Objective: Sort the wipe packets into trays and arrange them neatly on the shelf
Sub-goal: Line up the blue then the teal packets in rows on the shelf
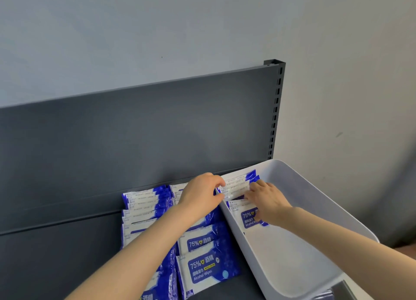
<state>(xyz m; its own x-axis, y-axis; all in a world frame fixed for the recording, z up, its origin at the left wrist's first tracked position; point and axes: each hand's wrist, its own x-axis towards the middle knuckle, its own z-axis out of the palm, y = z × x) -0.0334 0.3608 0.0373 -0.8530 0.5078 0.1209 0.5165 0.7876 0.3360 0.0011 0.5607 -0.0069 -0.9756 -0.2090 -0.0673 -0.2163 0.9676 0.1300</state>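
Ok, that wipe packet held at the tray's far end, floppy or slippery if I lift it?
Probably soft, not stiff: the wipe packet is a film pouch, pinched by the left hand and right hand. Its glossy wrap may slip. Likely light, as fingertips alone hold it.

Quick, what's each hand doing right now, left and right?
Left hand: closed, pinching one end of a wipe packet at the white tray's far end.
Right hand: closed, gripping the same packet's other end.

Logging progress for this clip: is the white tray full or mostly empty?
Mostly empty. The white tray holds a few wipe packets at its far end; the rest of its floor is bare.
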